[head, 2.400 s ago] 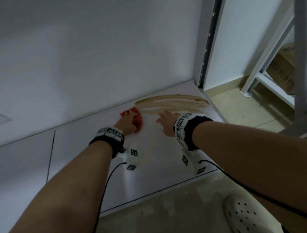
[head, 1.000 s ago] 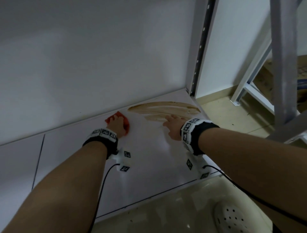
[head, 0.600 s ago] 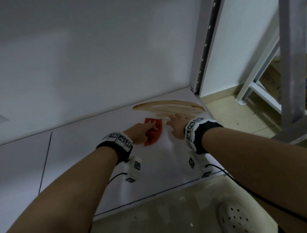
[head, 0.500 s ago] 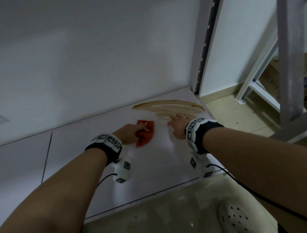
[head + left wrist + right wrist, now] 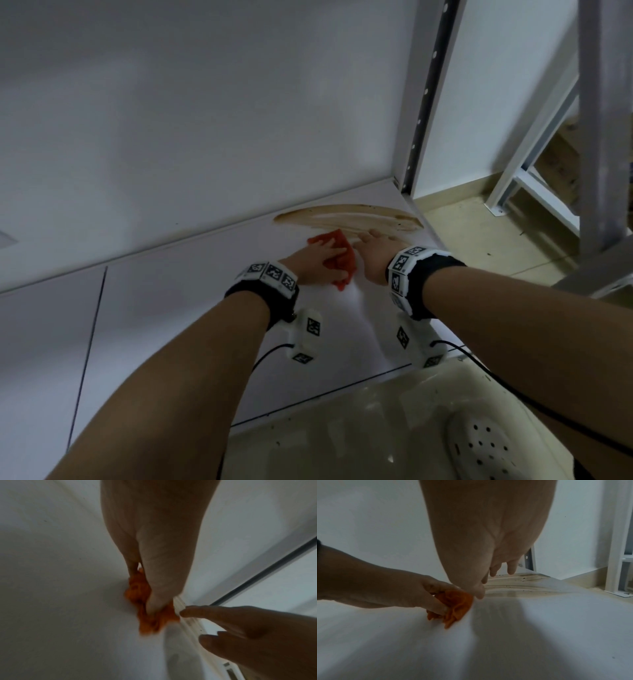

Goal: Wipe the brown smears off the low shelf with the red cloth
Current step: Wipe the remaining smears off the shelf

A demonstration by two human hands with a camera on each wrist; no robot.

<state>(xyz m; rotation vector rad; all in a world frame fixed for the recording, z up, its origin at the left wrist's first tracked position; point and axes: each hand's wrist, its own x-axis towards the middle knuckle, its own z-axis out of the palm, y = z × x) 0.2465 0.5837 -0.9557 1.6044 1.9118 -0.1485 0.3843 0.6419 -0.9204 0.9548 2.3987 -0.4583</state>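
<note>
Long brown smears (image 5: pixel 349 219) streak the back right of the low white shelf (image 5: pixel 205 308). My left hand (image 5: pixel 317 260) grips the bunched red cloth (image 5: pixel 342 262) and presses it on the shelf, just at the smears' near edge. In the right wrist view its thumb and fingers (image 5: pixel 436 605) curl round the cloth (image 5: pixel 458 604), with the smears (image 5: pixel 522 586) beyond. My right hand (image 5: pixel 375 253) lies flat on the shelf right beside the cloth, fingers straight and reaching the smears. The left wrist view shows the cloth (image 5: pixel 150 615) under my fingers and the right hand (image 5: pixel 240 635) close by.
A white wall backs the shelf. A perforated metal upright (image 5: pixel 424 96) stands at the shelf's back right corner. Another white rack frame (image 5: pixel 534 137) stands further right on the tiled floor. A white clog (image 5: pixel 479 448) is below the shelf's front edge.
My left hand has slid the red cloth from the left towards the right, up against the right hand and the smears' edge. The right hand has stayed put on the shelf.
</note>
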